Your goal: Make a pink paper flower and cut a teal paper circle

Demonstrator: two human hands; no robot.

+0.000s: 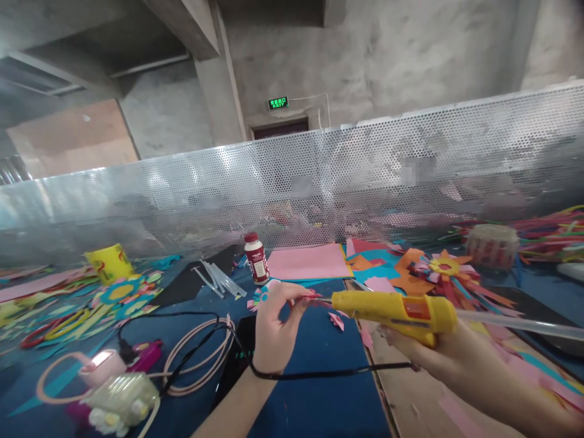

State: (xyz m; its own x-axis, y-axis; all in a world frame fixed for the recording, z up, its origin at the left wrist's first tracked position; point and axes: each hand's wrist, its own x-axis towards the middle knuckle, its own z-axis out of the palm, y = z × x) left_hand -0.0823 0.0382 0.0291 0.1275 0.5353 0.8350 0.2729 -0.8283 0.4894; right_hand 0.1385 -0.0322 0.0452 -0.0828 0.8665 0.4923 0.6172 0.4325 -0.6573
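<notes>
Our left hand (276,331) has thumb and forefinger pinched on a small pink piece (312,296), its outline too blurred to tell. At three o'clock from it, our right hand (449,351) is wrapped around a yellow glue gun (387,309), whose nozzle points at nine o'clock, right at the pinched piece; we cannot tell whether they touch. A clear glue stick (515,324) juts from the gun's back at three o'clock, and a black cord (337,371) crosses our left wrist. On the blue worktop (323,404), from our left hand, a bottle (258,261) stands at eleven o'clock, a pink sheet (308,261) lies at one, and a phone (233,364) at eight.
</notes>
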